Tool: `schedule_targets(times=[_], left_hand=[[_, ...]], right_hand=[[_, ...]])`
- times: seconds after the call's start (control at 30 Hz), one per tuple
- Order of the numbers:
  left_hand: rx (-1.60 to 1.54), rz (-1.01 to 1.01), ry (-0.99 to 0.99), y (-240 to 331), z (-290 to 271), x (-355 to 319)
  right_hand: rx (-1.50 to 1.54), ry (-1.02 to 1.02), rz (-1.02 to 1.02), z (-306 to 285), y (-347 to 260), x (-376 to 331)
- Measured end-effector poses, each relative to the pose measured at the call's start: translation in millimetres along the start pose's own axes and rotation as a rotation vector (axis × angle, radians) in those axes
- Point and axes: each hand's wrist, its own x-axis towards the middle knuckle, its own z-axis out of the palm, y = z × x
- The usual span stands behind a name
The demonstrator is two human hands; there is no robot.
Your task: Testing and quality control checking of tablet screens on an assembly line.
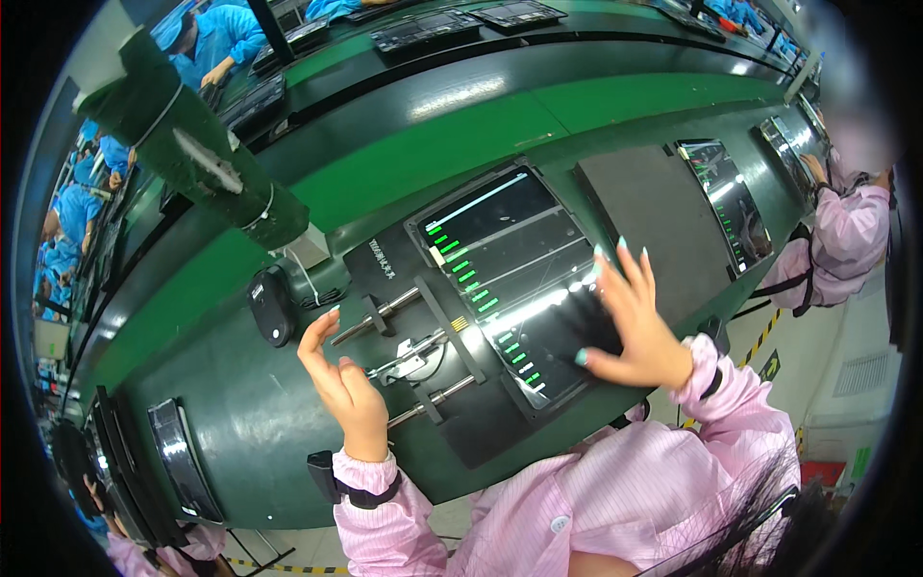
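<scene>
A screen panel (548,255) lies lit on a black test fixture, showing a column of green bars down its left side. My right hand (639,332) is over the panel's right edge, fingers spread and holding nothing; whether the fingertips touch the glass I cannot tell. At the fixture's left side, my left hand (344,385) has its fingers stretched out beside the metal toggle clamp (411,359), the palm at the rod's outer end. Two guide rods, the upper guide rod (399,302) and lower guide rod (450,391), flank the clamp. A black bar with gold contacts meets the panel's left edge.
A black mouse (272,306) sits left of the fixture, beside a green-wrapped post (207,159). Right of the panel lie a dark foam pad (644,226) and another lit panel (726,207). More panels and co-workers in pink and blue line the benches.
</scene>
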Motion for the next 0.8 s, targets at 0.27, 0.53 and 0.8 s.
schedule_targets(times=[0.27,0.53,0.8], left_hand=[[-0.017,0.043,-0.006,-7.3,-4.0,-1.1],[-0.006,0.038,-0.019,-7.0,-6.0,-1.0],[-0.034,0.007,-0.018,-4.8,-2.6,-1.8]], right_hand=[[-0.258,-0.149,-0.365,43.7,-41.8,-12.1],[-0.238,-0.178,-0.238,41.4,-46.7,-6.2],[-0.225,-0.329,-0.172,24.1,-56.1,7.6]])
